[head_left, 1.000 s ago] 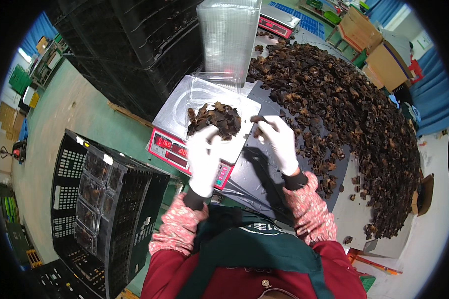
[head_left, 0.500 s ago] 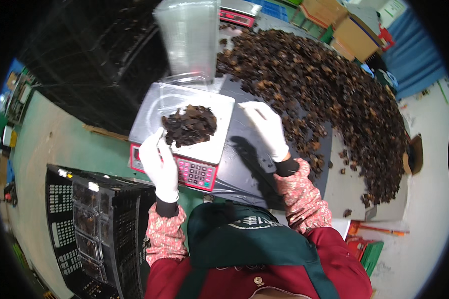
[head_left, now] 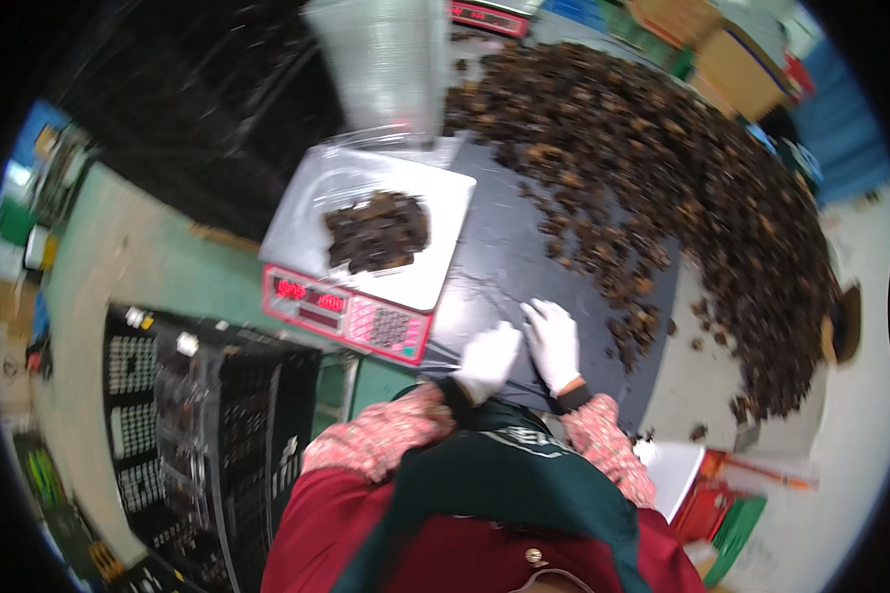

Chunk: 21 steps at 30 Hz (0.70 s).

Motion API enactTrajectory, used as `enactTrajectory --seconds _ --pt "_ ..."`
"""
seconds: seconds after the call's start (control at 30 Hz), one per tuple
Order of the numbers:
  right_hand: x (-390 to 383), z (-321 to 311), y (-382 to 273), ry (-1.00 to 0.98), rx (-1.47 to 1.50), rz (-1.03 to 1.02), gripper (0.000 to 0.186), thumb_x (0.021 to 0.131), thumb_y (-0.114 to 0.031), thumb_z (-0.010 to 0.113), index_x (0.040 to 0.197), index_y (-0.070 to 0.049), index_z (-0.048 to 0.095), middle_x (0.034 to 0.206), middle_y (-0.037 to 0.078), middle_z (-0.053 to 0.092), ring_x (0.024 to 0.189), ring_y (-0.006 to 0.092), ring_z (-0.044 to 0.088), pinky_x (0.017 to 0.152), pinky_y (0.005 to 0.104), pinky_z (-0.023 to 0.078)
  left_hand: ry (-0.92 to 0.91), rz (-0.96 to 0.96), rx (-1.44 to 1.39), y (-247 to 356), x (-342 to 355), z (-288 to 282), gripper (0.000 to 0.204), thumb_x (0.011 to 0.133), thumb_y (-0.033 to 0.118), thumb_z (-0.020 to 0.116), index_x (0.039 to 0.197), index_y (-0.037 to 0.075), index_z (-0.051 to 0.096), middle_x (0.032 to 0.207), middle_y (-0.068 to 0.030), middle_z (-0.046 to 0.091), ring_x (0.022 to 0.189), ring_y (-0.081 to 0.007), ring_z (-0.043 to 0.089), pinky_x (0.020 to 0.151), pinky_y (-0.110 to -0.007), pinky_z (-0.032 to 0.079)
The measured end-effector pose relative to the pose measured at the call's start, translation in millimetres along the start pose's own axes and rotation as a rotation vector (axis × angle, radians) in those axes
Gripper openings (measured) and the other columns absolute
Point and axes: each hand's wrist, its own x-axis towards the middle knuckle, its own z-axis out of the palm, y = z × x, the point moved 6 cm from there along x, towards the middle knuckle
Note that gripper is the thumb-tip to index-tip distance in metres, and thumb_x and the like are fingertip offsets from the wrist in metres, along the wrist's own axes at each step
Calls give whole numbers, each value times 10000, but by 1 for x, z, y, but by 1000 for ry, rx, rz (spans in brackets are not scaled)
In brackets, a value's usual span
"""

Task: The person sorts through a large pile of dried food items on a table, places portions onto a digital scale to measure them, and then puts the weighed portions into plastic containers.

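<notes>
My left hand (head_left: 489, 361), in a white glove, lies on the dark tabletop just right of a red digital scale (head_left: 386, 334). Close beside it is my right hand (head_left: 554, 346), gloved the same way, with fingers stretched forward over the table. Both look flat, and nothing shows in either. On the scale's metal plate sits a small heap of dark brown pieces (head_left: 378, 232) that look like wood ear mushroom, in a clear plastic tray (head_left: 346, 201). The scale's red display is lit.
A large mound of the same dark pieces (head_left: 653, 148) spreads across the table's far right. Behind the scale rises a stack of clear plastic trays (head_left: 391, 69). Black crates (head_left: 237, 415) stand at left below the table. A second scale (head_left: 489, 18) and cardboard boxes (head_left: 737, 74) are farther back.
My left hand has left the filled tray's edge and moved right onto the table. My right hand has come down toward me, beside the left. The scale's display is now uncovered.
</notes>
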Motion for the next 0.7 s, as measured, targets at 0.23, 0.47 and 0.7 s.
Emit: enactTrajectory --seconds 0.23,0.47,0.7 --pt "-92 -42 62 -338 68 -22 123 789 14 576 910 -2 556 930 201 565 876 401 559 775 446 491 -646 -16 -395 60 26 70 167 903 174 511 918 17 564 887 -201 618 721 -358 660 649 -456 539" --pt "-114 -98 118 -591 27 249 230 853 -241 707 908 -18 703 909 189 676 834 358 670 750 405 536 -436 -224 -802 56 48 -10 202 952 235 543 1008 71 647 951 -134 659 864 -321 652 777 -406 522" --pt "93 -52 9 -138 636 98 216 939 -173 626 1088 -25 679 1019 125 681 920 243 669 825 307 508 563 -773 -274 -104 -22 -201 184 909 52 552 1035 11 680 866 -93 647 736 -158 618 639 -306 489"
